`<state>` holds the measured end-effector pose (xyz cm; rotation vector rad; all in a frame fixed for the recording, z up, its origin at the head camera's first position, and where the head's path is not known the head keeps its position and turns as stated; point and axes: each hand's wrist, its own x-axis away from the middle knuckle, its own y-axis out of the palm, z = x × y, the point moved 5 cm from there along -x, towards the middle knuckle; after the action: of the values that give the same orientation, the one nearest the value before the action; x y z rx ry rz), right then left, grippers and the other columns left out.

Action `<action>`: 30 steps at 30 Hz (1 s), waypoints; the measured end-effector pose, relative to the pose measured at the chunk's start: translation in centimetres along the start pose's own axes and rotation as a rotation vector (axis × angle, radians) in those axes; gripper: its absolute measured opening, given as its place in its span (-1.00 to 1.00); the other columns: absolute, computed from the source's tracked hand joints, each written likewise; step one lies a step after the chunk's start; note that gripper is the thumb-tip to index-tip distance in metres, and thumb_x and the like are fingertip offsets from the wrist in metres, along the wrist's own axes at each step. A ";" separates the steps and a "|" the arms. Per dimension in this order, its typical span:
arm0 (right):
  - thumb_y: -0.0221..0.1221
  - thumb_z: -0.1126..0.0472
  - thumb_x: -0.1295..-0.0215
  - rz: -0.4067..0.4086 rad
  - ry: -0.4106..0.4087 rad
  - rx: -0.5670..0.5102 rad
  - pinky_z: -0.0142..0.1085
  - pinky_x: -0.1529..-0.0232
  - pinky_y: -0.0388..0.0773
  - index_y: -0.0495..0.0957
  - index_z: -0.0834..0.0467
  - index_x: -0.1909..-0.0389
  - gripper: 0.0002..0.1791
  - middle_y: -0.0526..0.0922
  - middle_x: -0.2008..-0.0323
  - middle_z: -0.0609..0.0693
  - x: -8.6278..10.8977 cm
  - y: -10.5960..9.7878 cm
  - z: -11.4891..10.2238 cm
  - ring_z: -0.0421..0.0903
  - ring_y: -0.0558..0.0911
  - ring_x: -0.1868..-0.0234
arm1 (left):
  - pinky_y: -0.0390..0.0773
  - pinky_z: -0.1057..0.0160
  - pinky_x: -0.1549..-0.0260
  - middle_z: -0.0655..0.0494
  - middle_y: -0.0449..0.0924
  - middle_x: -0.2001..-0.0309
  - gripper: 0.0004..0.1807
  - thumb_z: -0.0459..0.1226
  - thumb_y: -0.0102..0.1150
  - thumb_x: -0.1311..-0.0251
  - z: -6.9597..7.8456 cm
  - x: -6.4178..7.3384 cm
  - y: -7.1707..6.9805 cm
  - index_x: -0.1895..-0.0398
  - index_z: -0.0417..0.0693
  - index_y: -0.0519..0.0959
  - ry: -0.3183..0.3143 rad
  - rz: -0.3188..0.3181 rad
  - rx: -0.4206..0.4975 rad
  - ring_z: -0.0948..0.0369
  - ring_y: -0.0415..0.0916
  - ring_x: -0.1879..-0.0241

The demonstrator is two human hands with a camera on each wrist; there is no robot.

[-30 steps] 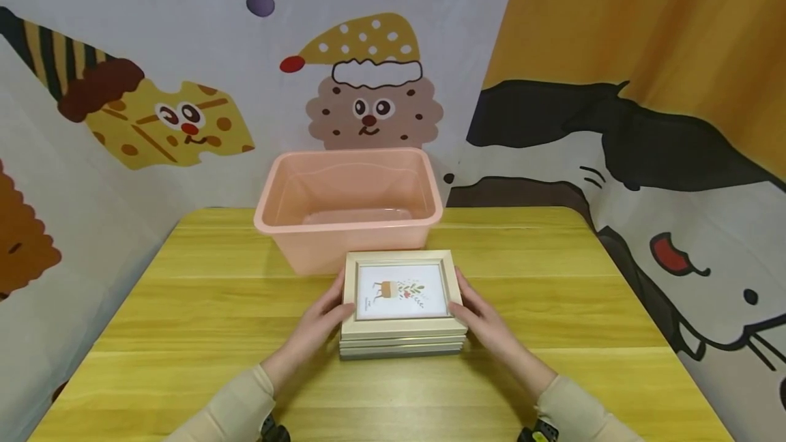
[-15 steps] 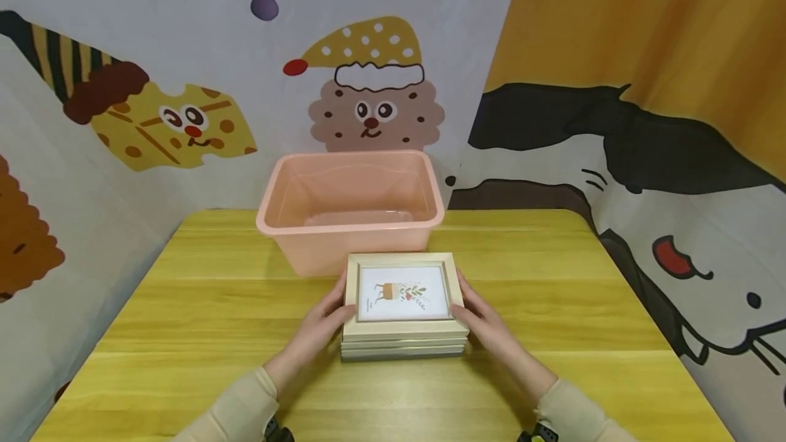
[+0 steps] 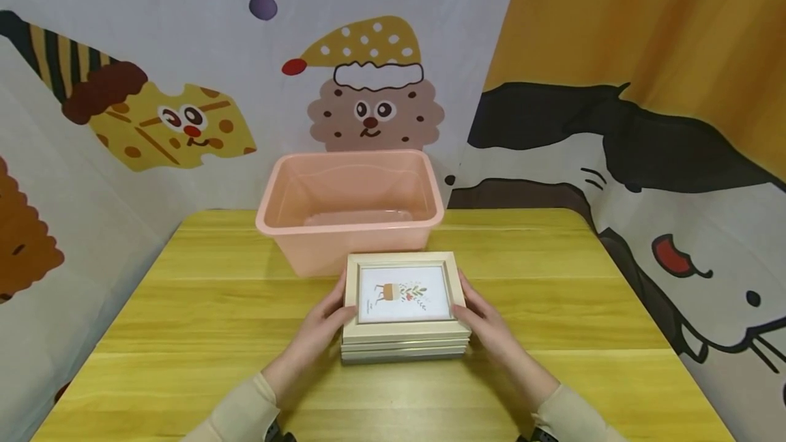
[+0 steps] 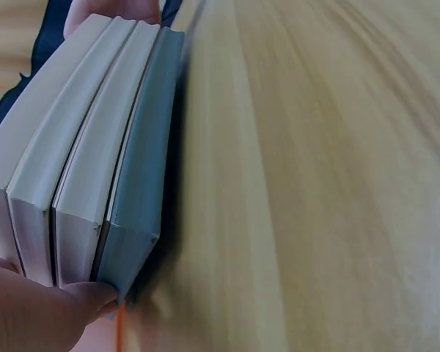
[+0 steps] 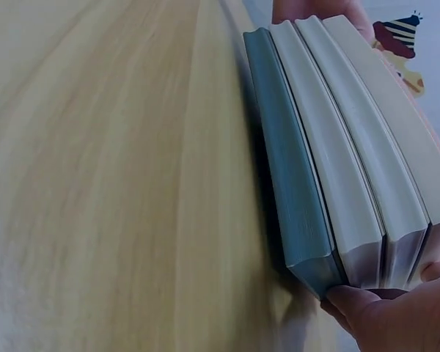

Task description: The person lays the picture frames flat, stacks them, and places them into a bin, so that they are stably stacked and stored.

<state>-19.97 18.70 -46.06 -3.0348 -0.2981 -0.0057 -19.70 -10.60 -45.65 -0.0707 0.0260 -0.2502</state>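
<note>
A stack of several picture frames (image 3: 402, 292) lies between my two hands on the near side of the table. The top one has a cream border and holds a print with a brown shape, leaves and flowers. Pale frame edges (image 4: 77, 132) show below it in the left wrist view, with a blue-grey frame (image 5: 290, 161) at the bottom. My left hand (image 3: 322, 326) grips the stack's left side, thumb over the near part. At the right side my right hand (image 3: 488, 322) grips it the same way. Far fingers are partly hidden behind the frames.
Right behind the stack stands a pink plastic bin (image 3: 350, 251) with nothing in it. The yellow wood-grain table (image 3: 184, 305) extends to both sides. A cartoon-printed cloth (image 3: 215, 53) hangs behind the table and along its sides.
</note>
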 end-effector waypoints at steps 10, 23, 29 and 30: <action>0.09 0.26 -0.45 -0.049 0.016 -0.042 -0.41 -0.12 0.43 -0.02 0.01 -0.58 -0.23 -0.01 -0.52 0.23 1.6 0.0 -2.5 0.19 0.19 -0.39 | 0.05 0.37 -0.34 0.23 -0.09 -0.55 -0.22 -0.29 0.13 -0.39 2.4 1.2 0.5 -0.58 0.14 0.00 -0.003 0.001 0.025 0.18 -0.14 -0.49; 0.08 0.27 -0.46 -0.062 -0.080 0.032 -0.40 -0.10 0.46 -0.09 0.00 -0.59 -0.21 0.08 -0.46 0.36 2.2 -0.5 -4.6 0.24 0.32 -0.30 | 0.06 0.20 -0.36 0.14 -0.11 -0.56 -0.19 -0.31 0.13 -0.38 4.6 1.8 0.8 -0.59 0.17 -0.02 0.031 -0.004 0.031 0.09 -0.09 -0.49; 0.07 0.29 -0.46 -0.068 -0.092 0.046 -0.41 -0.09 0.47 -0.14 0.03 -0.59 -0.18 0.05 -0.47 0.38 2.3 -0.6 -5.0 0.24 0.34 -0.28 | 0.01 0.16 -0.38 0.15 -0.14 -0.57 -0.16 -0.32 0.16 -0.36 5.1 2.0 0.9 -0.59 0.20 -0.04 0.030 0.010 0.010 0.06 -0.08 -0.49; 0.07 0.29 -0.46 -0.068 -0.090 0.048 -0.40 -0.09 0.48 -0.14 0.02 -0.59 -0.18 0.04 -0.47 0.37 2.3 -0.6 -5.0 0.23 0.34 -0.28 | 0.02 0.15 -0.38 0.17 -0.14 -0.56 -0.15 -0.32 0.16 -0.36 5.1 2.1 0.9 -0.59 0.22 -0.03 0.026 0.013 0.010 0.07 -0.07 -0.49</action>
<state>-17.76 19.25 -40.97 -2.9813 -0.4019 0.1322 -17.29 -9.86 -40.64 -0.0570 0.0514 -0.2378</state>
